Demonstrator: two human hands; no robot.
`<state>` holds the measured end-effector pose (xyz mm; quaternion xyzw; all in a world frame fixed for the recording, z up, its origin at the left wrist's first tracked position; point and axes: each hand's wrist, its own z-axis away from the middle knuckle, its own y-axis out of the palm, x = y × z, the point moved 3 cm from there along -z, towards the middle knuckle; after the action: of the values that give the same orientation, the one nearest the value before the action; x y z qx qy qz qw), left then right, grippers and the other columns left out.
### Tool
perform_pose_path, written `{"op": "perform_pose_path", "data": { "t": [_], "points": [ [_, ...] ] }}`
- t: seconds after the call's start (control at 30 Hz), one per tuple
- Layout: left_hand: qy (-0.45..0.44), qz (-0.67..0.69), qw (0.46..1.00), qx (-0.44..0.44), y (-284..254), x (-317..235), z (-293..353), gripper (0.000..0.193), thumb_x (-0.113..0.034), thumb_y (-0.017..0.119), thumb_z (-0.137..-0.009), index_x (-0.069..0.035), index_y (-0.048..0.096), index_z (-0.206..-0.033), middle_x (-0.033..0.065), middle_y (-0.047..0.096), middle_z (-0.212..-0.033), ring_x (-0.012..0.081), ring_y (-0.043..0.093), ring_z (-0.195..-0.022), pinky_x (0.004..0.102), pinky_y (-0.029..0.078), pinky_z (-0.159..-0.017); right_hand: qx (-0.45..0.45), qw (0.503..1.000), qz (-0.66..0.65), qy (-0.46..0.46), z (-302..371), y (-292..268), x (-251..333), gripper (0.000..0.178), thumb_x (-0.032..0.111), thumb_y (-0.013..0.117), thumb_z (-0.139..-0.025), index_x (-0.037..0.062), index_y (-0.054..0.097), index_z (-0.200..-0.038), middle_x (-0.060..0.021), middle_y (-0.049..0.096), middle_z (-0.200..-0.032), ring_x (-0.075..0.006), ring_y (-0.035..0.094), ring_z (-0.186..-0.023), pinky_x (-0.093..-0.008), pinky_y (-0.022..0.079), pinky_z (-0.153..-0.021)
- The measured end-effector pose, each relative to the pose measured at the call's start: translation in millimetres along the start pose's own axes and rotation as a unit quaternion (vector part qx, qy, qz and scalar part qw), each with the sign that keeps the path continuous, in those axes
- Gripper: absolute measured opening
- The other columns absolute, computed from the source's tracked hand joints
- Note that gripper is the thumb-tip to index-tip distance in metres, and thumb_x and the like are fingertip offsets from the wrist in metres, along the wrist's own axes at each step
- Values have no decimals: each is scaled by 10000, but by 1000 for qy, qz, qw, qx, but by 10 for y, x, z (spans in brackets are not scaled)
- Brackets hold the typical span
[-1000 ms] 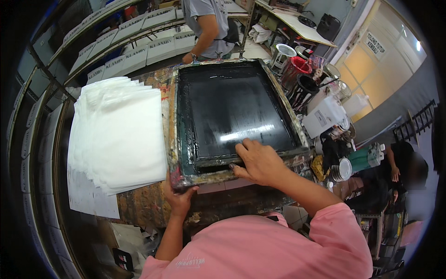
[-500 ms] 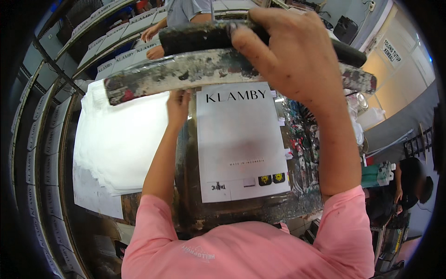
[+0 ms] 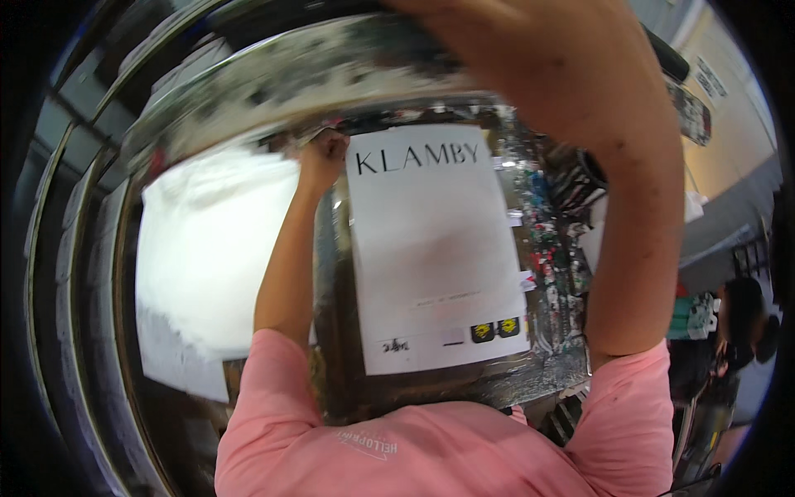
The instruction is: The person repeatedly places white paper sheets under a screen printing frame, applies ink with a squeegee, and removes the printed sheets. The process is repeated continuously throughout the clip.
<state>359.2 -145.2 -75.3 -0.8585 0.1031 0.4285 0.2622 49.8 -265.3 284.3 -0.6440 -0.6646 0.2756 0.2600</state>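
My right hand [image 3: 538,54] is raised at the top edge, blurred, its fingers mostly cut off. It holds up a long paint-stained frame [image 3: 273,87], which looks like a screen-printing frame and slants across the top. A dark bar [image 3: 665,55] runs along the frame, its end showing right of my wrist. Below lies a white printed sheet [image 3: 435,236] with dark lettering and small black-and-yellow marks, flat on a stained board [image 3: 339,364]. My left hand [image 3: 327,151] is closed beside the sheet's far left corner; what it grips cannot be made out.
A stack of white sheets [image 3: 215,257] lies left of my left forearm. Shelf racks [image 3: 103,273] stand along the left side. Paint-splattered surface [image 3: 542,257] borders the sheet on the right. Further right are a green container [image 3: 691,319] and another person [image 3: 739,319].
The frame and my right hand have risen toward the top edge and come closer to view. My left hand has stayed near the sheet's corner, now closed. The view has shifted slightly and blurred.
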Motion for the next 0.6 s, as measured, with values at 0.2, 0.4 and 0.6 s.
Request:
{"op": "perform_pose_path", "data": {
  "t": [0.2,0.4,0.6],
  "points": [
    [-193,-79,962,-179,-1361,-221,1477,214,-187,663,-1077,9,703,-1002,45,673,-759,110,622,-658,283,488,-588,-20,1000,-8,16,240,24,185,455,423,613,-971,-21,713,-973,-259,688,-893,-470,629,-848,-487,489,-877],
    [-139,-211,911,-325,-2959,54,2741,257,-234,640,-1099,-5,682,-990,50,661,-736,102,608,-640,290,503,-612,-51,998,15,-19,475,33,218,484,463,640,-958,-12,709,-895,-241,699,-839,-451,670,-844,-510,479,-836],
    [-247,-522,728,-370,-4323,-197,2624,378,-257,571,-1109,62,652,-1296,257,746,-1117,413,719,-981,497,563,-885,15,999,21,23,511,73,197,483,423,603,-1001,-30,714,-1125,-305,690,-995,-481,640,-988,-478,464,-959]
  ]
}}
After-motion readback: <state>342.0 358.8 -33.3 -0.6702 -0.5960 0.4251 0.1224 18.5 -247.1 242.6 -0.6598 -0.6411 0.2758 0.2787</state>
